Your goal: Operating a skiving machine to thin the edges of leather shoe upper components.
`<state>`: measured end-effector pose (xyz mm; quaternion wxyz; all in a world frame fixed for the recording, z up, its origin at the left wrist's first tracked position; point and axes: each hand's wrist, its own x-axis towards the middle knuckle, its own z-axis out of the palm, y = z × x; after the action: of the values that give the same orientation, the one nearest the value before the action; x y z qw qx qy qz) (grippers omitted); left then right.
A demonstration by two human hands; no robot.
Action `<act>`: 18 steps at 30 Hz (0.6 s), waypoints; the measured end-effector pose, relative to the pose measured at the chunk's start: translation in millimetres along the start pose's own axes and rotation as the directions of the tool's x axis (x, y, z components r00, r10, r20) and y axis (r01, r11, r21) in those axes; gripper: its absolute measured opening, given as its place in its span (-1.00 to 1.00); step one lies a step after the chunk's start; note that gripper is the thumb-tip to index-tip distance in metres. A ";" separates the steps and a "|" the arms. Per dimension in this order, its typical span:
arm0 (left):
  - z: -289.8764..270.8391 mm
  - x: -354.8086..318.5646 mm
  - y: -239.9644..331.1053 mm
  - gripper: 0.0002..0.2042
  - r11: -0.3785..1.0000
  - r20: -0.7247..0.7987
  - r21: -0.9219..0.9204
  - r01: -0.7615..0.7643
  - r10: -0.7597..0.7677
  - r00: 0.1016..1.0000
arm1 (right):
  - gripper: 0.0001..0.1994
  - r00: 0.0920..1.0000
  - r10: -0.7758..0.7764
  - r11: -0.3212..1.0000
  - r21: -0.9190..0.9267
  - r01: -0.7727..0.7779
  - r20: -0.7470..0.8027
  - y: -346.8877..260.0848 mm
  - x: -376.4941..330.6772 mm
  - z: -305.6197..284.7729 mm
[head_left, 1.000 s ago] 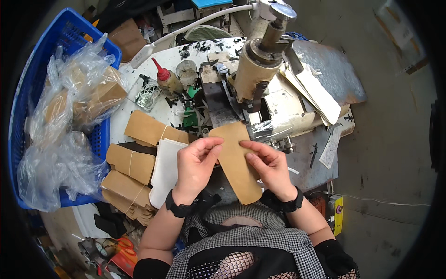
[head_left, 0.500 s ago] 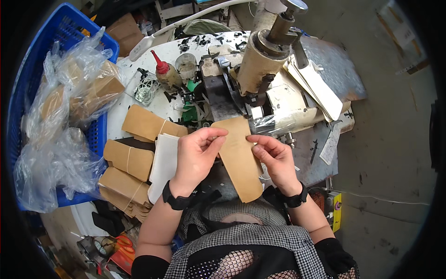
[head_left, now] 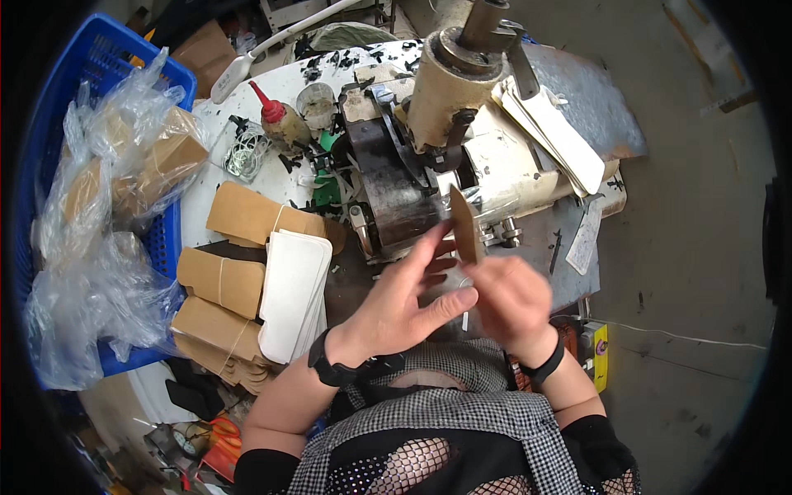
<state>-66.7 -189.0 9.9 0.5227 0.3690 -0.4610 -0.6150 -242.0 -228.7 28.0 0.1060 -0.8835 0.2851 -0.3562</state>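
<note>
My right hand point(head_left: 511, 299), blurred by motion, is closed around the lower end of a brown card piece point(head_left: 464, 224), which is tilted up nearly edge-on. Beside it my left hand point(head_left: 402, 307) is open, its thumb spread and its fingers reaching behind the card; whether the fingertips touch it I cannot tell. Just beyond the hands stands a sewing-type machine point(head_left: 445, 95) with a beige post and a dark metal bed. Left of my left hand lies a stack of white card pieces point(head_left: 290, 301), next to banded brown card bundles point(head_left: 221, 279).
A blue crate point(head_left: 171, 239) with plastic-wrapped brown packs fills the left side. A red-tipped bottle point(head_left: 283, 120), a clear cup point(head_left: 317, 103) and black scraps lie on the white tabletop point(head_left: 216, 177). Long white pieces point(head_left: 557, 136) rest on the machine's right side.
The card has swung from lying flat between both hands to edge-on in my right hand. My left hand has opened and moved right. The view has shifted slightly.
</note>
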 end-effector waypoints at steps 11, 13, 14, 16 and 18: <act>-17.8 -12.1 -4.4 -0.61 0.928 0.013 -0.296 0.227 -0.233 0.972 | -0.73 0.940 0.321 0.855 0.391 -0.341 0.118 -15.1 5.7 -8.1; -18.7 -9.9 3.0 -0.62 0.885 0.119 -0.364 0.288 -0.263 0.957 | -0.72 0.941 0.339 0.874 0.372 -0.314 -0.002 -0.8 15.2 -8.3; -17.4 -8.9 4.6 -0.62 0.888 0.130 -0.358 0.288 -0.258 0.957 | -0.71 0.928 0.370 0.842 0.404 -0.357 0.048 3.3 18.7 -8.6; -16.6 -6.8 6.3 -0.62 0.874 0.163 -0.375 0.309 -0.266 0.950 | -0.71 0.911 0.403 0.809 0.429 -0.402 0.094 8.0 22.5 -9.3; -15.9 -6.3 6.0 -0.62 0.859 0.191 -0.392 0.329 -0.274 0.943 | -0.72 0.794 0.489 0.537 0.592 -0.601 0.362 10.6 24.9 -6.8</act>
<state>-48.8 -185.9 10.6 0.4558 0.2759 -0.2875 -0.7959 -236.7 -251.7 42.9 0.5492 -0.6710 0.3860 -0.3149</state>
